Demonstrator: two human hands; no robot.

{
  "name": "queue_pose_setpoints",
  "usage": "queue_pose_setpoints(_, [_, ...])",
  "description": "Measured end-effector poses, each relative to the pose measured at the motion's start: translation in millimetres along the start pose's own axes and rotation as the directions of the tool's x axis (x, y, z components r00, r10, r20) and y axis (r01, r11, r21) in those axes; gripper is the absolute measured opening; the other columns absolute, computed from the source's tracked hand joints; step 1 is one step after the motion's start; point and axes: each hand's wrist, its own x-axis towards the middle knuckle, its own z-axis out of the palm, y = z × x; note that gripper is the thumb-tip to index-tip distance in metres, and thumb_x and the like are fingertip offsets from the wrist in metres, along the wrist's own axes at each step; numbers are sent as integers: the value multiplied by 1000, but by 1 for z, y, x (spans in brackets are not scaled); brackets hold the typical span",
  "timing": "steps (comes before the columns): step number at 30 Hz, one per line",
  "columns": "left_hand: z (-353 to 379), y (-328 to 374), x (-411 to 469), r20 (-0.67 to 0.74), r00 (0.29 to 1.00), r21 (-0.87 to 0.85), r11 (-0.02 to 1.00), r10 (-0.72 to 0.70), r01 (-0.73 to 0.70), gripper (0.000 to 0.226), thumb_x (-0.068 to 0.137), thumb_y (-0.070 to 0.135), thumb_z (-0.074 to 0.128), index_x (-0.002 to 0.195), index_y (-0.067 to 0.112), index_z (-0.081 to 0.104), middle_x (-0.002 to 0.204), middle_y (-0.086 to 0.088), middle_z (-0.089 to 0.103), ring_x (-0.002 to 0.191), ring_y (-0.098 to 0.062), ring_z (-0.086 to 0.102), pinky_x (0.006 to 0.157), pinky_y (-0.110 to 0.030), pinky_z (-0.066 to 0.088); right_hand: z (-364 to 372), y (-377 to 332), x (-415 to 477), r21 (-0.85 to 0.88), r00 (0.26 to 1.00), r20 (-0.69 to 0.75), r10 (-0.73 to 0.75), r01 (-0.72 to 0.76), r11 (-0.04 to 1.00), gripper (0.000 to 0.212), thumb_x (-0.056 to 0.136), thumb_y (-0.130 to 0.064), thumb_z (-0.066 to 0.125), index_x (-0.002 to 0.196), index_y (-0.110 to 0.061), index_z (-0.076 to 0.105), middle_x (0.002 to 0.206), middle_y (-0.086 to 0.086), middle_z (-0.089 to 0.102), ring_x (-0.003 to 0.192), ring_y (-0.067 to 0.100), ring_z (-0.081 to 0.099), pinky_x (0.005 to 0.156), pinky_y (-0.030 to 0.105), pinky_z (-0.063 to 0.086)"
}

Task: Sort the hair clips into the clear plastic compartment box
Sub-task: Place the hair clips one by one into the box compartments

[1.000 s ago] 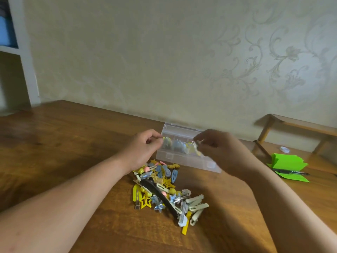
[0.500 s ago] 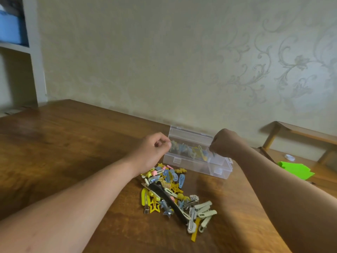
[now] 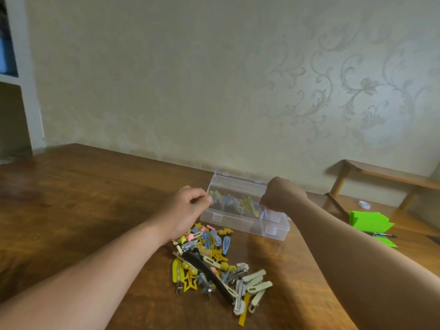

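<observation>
- A brown wooden tabletop (image 3: pixel 83 198) runs up to a pale wall (image 3: pixel 190 79) with a scroll pattern, and a white shelf unit (image 3: pixel 26 91) stands at the far left.
- To the right are a low wooden bench (image 3: pixel 381 172), a stack of bright green paper (image 3: pixel 369 222) with a dark pen (image 3: pixel 383 235) lying on it, and a small white ring (image 3: pixel 364 204) beyond.
- The right forearm crosses the foreground and hides the tabletop between the box and the green paper.
- The right hand (image 3: pixel 281 194) hangs over the right half of the clear plastic compartment box (image 3: pixel 273 231). Its back faces the camera and its fingers are hidden, so I cannot tell whether it holds anything.
- The left hand (image 3: pixel 188 208) sits at the box's left end with its fingers curled and thumb against forefinger. It may be pinching the rim or a small clip, but the blur leaves that unclear.
- A second ago the right hand held a pale clip in front of the box, with its fingers in view. It has since turned over the box, where it already was half a second ago, and that clip is out of sight.
- The left hand has barely shifted.
- The box stands on the tabletop near the wall, with its lid (image 3: pixel 238 181) tipped open behind it and blue and yellow clips (image 3: pixel 238 203) showing through its walls.
- Just in front of it, between the forearms, lies a loose pile of hair clips (image 3: pixel 214 263). They are yellow, blue, pink and cream, some star-shaped, and a long black clip (image 3: pixel 209 270) lies slantwise through them.
</observation>
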Motion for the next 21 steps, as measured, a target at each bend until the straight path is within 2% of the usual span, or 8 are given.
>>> queue_pose_setpoints(4, [0, 0, 0, -16, 1000, -7, 1000, -3, 2, 25, 106, 40, 57, 99, 33, 80, 113, 3, 64, 110, -10, 60, 101, -38, 47, 1, 2, -5, 40, 999, -36, 11, -9, 999, 10, 86, -20, 66, 79, -14, 64, 75, 0, 68, 65, 21, 64, 59, 28, 48])
queue_pose_setpoints(7, [1, 0, -1, -19, 1000, -2, 1000, -6, 6, 26, 107, 40, 57, 99, 33, 80, 113, 2, 64, 110, -10, 60, 100, -38, 46, -2, 6, -17, 199, 991, -128, 28, -2, 980, 16, 86, -21, 61, 76, -12, 69, 66, -2, 65, 59, 23, 60, 58, 28, 47])
queue_pose_setpoints(10, [1, 0, 0, -19, 1000, 1, 1000, -2, 2, 26, 108, 39, 57, 100, 30, 81, 114, 0, 64, 109, -11, 61, 98, -35, 46, -2, 11, -48, 396, 952, -304, -26, 151, 906, 18, 95, -27, 58, 89, -24, 75, 80, -9, 73, 72, 17, 68, 66, 32, 57])
queue_pose_setpoints(13, [1, 1, 0, -16, 1000, 23, 1000, -3, 3, 27, 108, 42, 56, 102, 32, 80, 113, 1, 64, 110, -11, 61, 99, -37, 47, 2, 12, -86, 524, 904, -405, -137, 352, 775, 15, 97, -25, 65, 93, -27, 79, 85, -15, 76, 80, 4, 69, 69, 28, 55])
queue_pose_setpoints(16, [1, 2, 0, -6, 1000, 28, 1000, 0, 0, 26, 107, 44, 55, 104, 35, 79, 113, 3, 65, 109, -9, 60, 97, -37, 47, 5, 4, -105, 495, 872, -364, -327, 479, 725, 13, 97, -26, 70, 98, -29, 82, 86, -19, 77, 78, -3, 69, 68, 18, 52])
queue_pose_setpoints(18, [1, 3, -2, -14, 1000, 17, 1000, 8, -8, 25, 108, 44, 55, 106, 35, 79, 114, 5, 66, 109, -7, 60, 94, -34, 47, 6, -5, -113, 426, 835, -335, -437, 548, 720, 16, 101, -30, 67, 108, -31, 81, 95, -17, 78, 83, -1, 69, 76, 25, 58])
queue_pose_setpoints(21, [0, 2, -2, -23, 999, 3, 1000, 24, -24, 23, 108, 41, 56, 110, 35, 78, 119, 10, 69, 114, -4, 60, 97, -29, 47, 11, -15, -120, 269, 814, -180, -553, 581, 768, 25, 105, -34, 60, 124, -38, 75, 107, -13, 78, 86, 4, 66, 79, 27, 58])
